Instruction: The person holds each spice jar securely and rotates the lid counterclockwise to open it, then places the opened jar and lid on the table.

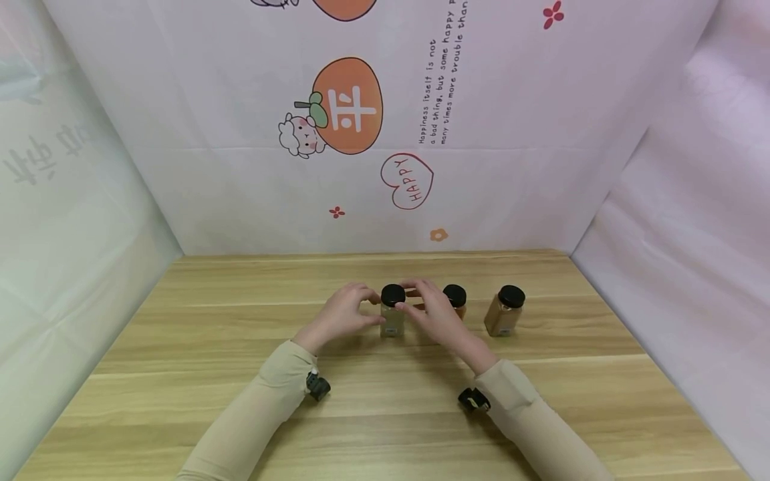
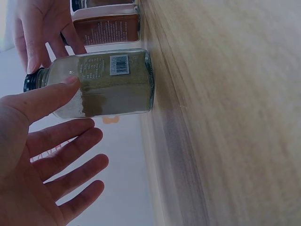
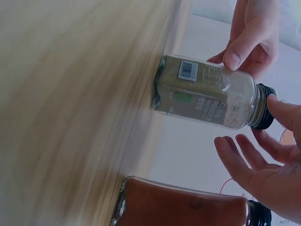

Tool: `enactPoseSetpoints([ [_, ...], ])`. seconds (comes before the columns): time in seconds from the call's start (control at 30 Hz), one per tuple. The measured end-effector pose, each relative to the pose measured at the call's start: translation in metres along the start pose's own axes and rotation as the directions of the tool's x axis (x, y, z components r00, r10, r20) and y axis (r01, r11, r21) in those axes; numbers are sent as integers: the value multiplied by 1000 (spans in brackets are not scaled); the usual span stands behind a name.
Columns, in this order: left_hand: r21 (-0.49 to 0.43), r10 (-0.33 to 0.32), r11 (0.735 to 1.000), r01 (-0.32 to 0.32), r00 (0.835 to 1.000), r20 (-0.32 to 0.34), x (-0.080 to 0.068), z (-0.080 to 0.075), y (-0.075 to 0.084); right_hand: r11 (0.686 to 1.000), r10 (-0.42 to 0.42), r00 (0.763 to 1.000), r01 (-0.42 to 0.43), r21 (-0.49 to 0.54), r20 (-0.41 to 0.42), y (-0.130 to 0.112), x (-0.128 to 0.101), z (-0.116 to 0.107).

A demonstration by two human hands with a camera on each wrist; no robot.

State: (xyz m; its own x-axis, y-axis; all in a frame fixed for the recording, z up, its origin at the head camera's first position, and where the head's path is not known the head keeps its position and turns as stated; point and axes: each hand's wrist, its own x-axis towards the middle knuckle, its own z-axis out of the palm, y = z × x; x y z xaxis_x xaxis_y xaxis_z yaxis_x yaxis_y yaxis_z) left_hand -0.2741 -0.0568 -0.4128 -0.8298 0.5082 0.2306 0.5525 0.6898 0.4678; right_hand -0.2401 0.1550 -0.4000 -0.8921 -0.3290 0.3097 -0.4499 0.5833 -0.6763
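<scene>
On the table [image 1: 373,434], three clear jars with three black lids stand upright in one row. The greenish-powder jar [image 1: 392,324], leftmost of the row, is between your two hands. Your left hand [image 1: 344,315] is at its left side: fingers extended and spread, thumb against the glass. Your right hand [image 1: 438,316] pinches the black lid [image 3: 266,107] of this jar between thumb and index finger, other fingers loose. Just right of it stands the reddish-brown jar [image 3: 183,205]; your right hand blocks most of it in the head view. Farther right is the tan-powder jar [image 1: 502,319]. Printed white cloth [image 1: 511,133] rises behind the table.
</scene>
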Motion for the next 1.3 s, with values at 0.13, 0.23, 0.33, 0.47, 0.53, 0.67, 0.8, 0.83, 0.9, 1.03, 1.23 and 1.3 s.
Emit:
enactPoseSetpoints([
  [0.13, 7, 1, 1000, -1, 1000, 2, 0, 0, 1, 1000, -15, 1000, 15, 8, 21, 4, 1, 0],
  [0.23, 10, 4, 1000, -4, 1000, 2, 0, -1, 2, 1000, -23, 999, 23, 14, 39, 7, 1, -1],
  [0.33, 9, 6, 1000, -6, 1000, 1, 0, -1, 2, 999, -37, 998, 36, 14, 55, 10, 2, -2],
  [0.47, 8, 7, 1000, -7, 1000, -1, 0, -1, 3, 998, -54, 996, 53, 15, 73, 11, 3, -3],
  [0.53, 8, 7, 1000, -7, 1000, -1, 0, -1, 3, 998, -59, 995, 58, 16, 82, 11, 3, -4],
  [0.67, 5, 5, 1000, -5, 1000, 0, 0, -2, 3, 998, -64, 993, 62, 18, 100, 10, 3, -6],
  [0.8, -4, 6, 1000, -6, 1000, 4, 0, -1, 3, 998, -66, 992, 66, 8, 111, 10, 3, -7],
  [0.83, -7, 6, 1000, -6, 1000, 5, 0, -1, 2, 998, -69, 991, 69, 5, 112, 10, 3, -8],
  [0.9, -14, 8, 1000, -8, 1000, 5, 0, -1, 2, 997, -77, 991, 77, 1, 112, 10, 3, -8],
  [1.03, -21, 11, 1000, -11, 1000, 5, 1, 0, 1, 996, -90, 991, 91, -7, 103, 9, 2, -9],
  [1.23, -15, 6, 1000, -6, 1000, 4, 0, 0, 0, 997, -81, 993, 81, 10, 90, 6, 0, -9],
  [1.3, -13, 8, 1000, -8, 1000, 5, 0, 0, 1, 998, -66, 994, 64, 25, 84, 4, 0, -8],
])
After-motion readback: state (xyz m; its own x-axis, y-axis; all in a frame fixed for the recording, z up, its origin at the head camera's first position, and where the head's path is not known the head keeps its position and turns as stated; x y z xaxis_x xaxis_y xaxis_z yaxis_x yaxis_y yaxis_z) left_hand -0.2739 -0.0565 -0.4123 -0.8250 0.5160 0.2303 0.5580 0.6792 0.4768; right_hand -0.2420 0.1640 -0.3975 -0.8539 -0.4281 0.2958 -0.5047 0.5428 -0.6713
